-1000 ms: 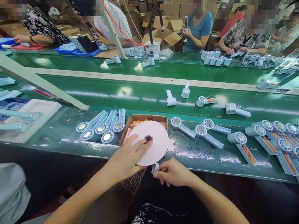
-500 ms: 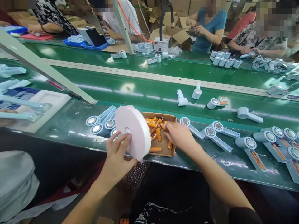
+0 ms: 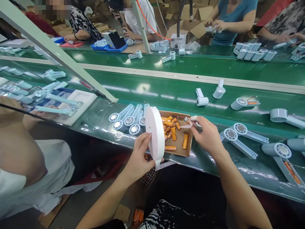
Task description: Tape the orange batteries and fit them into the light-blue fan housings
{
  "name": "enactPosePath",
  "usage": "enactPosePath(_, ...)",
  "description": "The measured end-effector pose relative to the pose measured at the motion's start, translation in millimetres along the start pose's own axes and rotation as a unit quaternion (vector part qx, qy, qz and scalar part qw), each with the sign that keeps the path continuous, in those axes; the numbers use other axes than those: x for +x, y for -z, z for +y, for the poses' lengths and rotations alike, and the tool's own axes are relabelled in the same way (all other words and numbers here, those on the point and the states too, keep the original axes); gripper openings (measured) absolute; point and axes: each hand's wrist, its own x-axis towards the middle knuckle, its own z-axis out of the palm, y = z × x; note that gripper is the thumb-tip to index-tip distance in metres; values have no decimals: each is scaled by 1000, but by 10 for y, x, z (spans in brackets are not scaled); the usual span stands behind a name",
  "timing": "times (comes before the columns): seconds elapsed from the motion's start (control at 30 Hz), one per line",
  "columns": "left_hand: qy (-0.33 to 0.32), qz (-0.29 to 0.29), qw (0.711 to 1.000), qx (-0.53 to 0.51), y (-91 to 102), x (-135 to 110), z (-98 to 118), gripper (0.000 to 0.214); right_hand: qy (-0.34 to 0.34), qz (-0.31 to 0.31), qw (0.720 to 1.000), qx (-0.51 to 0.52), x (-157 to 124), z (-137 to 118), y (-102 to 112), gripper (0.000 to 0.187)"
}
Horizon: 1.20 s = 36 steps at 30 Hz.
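Observation:
My left hand (image 3: 143, 152) grips a big white tape roll (image 3: 158, 133) on edge, fingers at its core and thumb below. A short loose tape end (image 3: 165, 165) hangs from its bottom. My right hand (image 3: 207, 133) is closed in a pinch over the right rim of a shallow cardboard box (image 3: 187, 152). Between its fingertips is a thin pale strip (image 3: 186, 126); I cannot tell whether it is tape. Orange wrapped battery cells (image 3: 170, 124) with thin wires lie heaped in the box, and a single cell (image 3: 185, 140) lies apart at its right.
Pale blue handheld fan bodies (image 3: 130, 121) stand left of the roll; more fan bodies (image 3: 238, 136) lie to the right. Others rest on the green conveyor (image 3: 166, 86). A slanted metal post (image 3: 78, 70) crosses at left. A co-worker sits close on my left; several work opposite.
My right hand has lifted from the cells to the box's right rim, now with a pale strip. The tape roll has turned more edge-on, and its loose end shows. The view has shifted left.

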Motion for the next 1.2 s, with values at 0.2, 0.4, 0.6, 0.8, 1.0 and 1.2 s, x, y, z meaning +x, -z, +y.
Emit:
enactPosePath(0.2,-35,-3,999,4,-109,70,85,97,-20,-17,992,125,-213,-17,114,23)
enactPosePath(0.4,-68,-10,995,71,-148,87,157,96,13,-36,995,87,-283,-49,-66,25)
enactPosePath(0.6,-148,8,978,150,-176,91,191,84,32,36,965,259,-421,-265,229,19)
enactPosePath(0.8,-208,10,966,152,-224,115,258,78,-23,3,932,361,-509,-372,446,16)
enactPosePath(1.0,-227,-2,961,157,-222,124,299,78,-70,-41,901,426,-536,-301,440,20)
enactPosePath(1.2,-236,-5,957,166,-208,121,302,61,-62,-42,910,409,-553,-275,426,15)
